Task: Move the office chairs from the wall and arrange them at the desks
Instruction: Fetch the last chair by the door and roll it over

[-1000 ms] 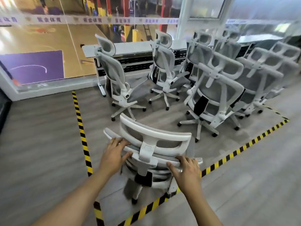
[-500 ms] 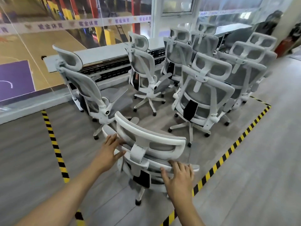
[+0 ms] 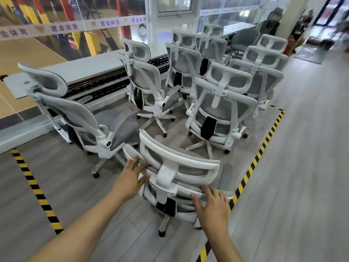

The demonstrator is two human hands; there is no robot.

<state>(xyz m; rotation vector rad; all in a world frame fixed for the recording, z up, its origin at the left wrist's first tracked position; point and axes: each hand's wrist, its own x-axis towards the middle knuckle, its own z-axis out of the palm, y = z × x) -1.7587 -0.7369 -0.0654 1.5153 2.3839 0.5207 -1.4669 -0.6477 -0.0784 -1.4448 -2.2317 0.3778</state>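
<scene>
Head view: left hand (image 3: 130,179) and right hand (image 3: 214,208) rest on the stiff backrest rim of the chair (image 3: 179,160), grip spread; it should roll lightly.

Nearest chair (image 3: 179,167) stands behind the chair at the desk (image 3: 81,118), desk (image 3: 85,69) beyond, chair cluster (image 3: 226,87) right

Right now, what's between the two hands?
The white headrest post, in the middle of the chair back. The left hand touches the back on one side, the right hand on the other. The head view shows it.
</scene>
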